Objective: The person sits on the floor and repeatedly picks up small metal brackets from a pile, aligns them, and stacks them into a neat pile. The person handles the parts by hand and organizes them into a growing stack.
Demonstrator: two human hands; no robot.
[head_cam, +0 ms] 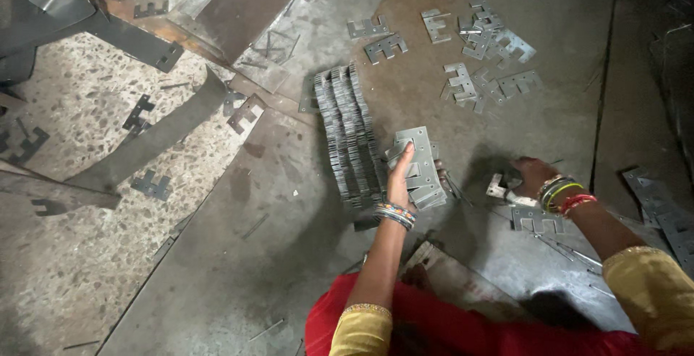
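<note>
two hands — one plate row, scattered plates

Bare sheet metal left of the long row of stacked plates is wide open. Right side's tighter: loose plates scattered up top, thin rods near the right hand.

**No packages, labels, signs or screens in view**

From where I stood, nothing of that kind showed anywhere in the scene: no box, bag or wrapper, no sticker or tag, no sign, no display.
</note>
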